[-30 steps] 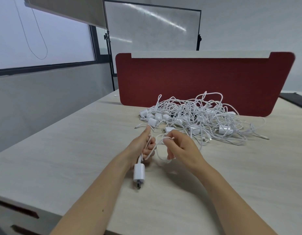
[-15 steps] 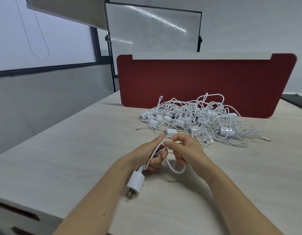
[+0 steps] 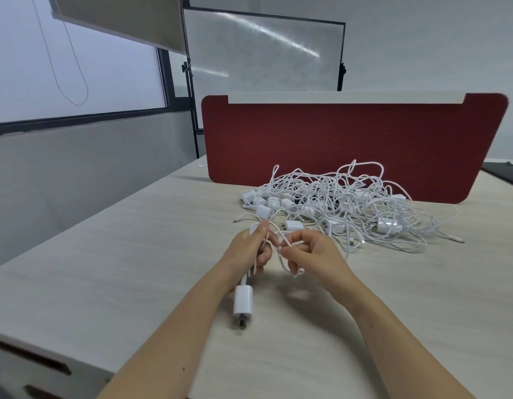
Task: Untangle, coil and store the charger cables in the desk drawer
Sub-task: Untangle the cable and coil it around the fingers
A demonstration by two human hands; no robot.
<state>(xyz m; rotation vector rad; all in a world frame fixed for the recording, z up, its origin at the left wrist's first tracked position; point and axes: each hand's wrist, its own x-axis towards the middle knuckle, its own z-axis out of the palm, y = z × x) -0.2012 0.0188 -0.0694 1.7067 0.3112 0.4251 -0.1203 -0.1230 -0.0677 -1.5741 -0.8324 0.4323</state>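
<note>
From the head camera, the person's left hand [image 3: 246,254] is curled round a few strands of a white charger cable [image 3: 281,256], with the thumb pressed against them from above. The cable's white adapter [image 3: 243,302] hangs below that fist, its metal prongs pointing toward the near edge of the pale wooden desk [image 3: 120,254]. Whether the adapter touches the desk cannot be told. Just beside it, the right hand [image 3: 315,254] pinches a loop of the same cable between thumb and forefinger, its other fingers loosely bent, and the loop droops under the palm. Beyond both hands, a tangled pile of white cables and adapters [image 3: 344,203] lies on the desk in front of a dark red divider panel [image 3: 350,145]. At lower left, under the desk edge, drawer fronts [image 3: 48,378] with dark handle slots appear closed.
</note>
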